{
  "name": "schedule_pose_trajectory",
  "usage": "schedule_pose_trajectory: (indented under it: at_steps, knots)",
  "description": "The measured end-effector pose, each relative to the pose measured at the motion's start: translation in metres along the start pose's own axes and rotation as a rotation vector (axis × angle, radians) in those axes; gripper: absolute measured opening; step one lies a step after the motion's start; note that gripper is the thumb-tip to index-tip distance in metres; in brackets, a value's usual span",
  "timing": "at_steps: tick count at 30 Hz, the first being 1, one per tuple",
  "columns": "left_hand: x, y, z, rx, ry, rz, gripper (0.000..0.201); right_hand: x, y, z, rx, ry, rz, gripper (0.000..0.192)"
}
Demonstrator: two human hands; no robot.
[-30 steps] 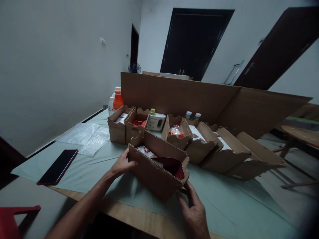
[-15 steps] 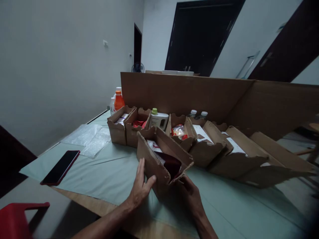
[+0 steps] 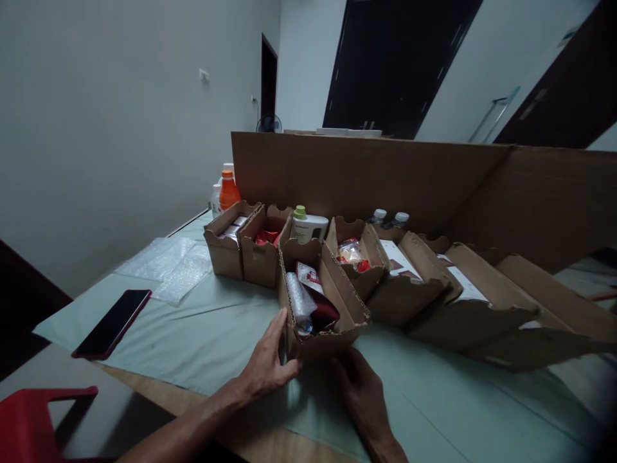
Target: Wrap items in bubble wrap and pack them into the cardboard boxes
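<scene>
Head view. Open cardboard box [image 3: 321, 302] on the green table cover [image 3: 216, 328], directly ahead of both hands, long axis running away toward the row of boxes [image 3: 366, 270] and the cardboard backboard [image 3: 385, 180]. Left hand [image 3: 267, 366] flat against the near left corner, fingers extended, not closed around anything. Right hand [image 3: 359, 389] at the near right corner just below the front wall, equally near; grip there too dark to tell. Bubble-wrapped item [image 3: 299, 299] and red packet [image 3: 311, 278] visible inside. Compared with half a second earlier: box turned from diagonal to end-on and set closer to the row.
</scene>
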State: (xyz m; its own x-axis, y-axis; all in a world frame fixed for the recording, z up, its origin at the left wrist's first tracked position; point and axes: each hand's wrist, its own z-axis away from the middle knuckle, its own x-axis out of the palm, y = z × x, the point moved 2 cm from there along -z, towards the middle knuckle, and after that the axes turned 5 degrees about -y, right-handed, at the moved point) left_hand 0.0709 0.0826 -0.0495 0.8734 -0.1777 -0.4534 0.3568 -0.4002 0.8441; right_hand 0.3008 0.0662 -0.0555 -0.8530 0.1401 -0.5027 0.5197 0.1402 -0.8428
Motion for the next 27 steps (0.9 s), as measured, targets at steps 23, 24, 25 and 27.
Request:
schedule_pose_trajectory:
  at_steps: [23,24,25,27]
  knots:
    - [0.027,0.033,0.023,0.184,0.173,-0.419,0.092,-0.008,-0.007,0.0,-0.017,-0.018,0.029,0.032]
    - [0.026,0.033,0.023,0.178,0.174,-0.405,0.092,-0.008,-0.008,0.0,-0.026,-0.013,0.042,0.032]
    - [0.026,0.032,0.023,0.173,0.174,-0.39,0.092,-0.008,-0.009,0.0,-0.035,-0.012,0.055,0.031]
    - [0.025,0.029,0.022,0.17,0.172,-0.361,0.093,-0.007,-0.009,0.0,-0.049,-0.019,0.075,0.03]
